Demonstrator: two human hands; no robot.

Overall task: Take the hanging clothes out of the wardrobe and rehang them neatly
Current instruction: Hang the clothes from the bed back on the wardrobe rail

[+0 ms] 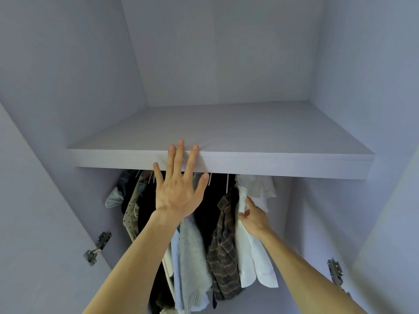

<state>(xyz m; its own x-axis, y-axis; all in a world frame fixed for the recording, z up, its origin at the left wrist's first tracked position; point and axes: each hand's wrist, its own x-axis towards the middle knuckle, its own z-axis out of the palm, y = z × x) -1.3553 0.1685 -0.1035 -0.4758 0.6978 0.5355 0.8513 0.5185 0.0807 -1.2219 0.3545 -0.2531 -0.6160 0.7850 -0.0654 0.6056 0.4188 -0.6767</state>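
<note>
The wardrobe (pixel 68 87) stands open. Under the front edge of its shelf (pixel 272 132) the hanging clothes (pixel 223 245) crowd unevenly, so the task looks barely begun and none seems to be out yet. The white shirt (pixel 251 264) hangs at the row's right end. The left hand (pixel 179 191), fingers spread straight, rests on the shelf's front edge. The right hand (pixel 254 218) grips the white shirt's cloth.

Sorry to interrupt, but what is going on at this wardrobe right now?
A person is reaching into the open wardrobe. Their left hand lies flat, fingers spread, against the front edge of the shelf. Their right hand grips the white shirt at the right end of the hanging row, next to the plaid shirt.
</note>
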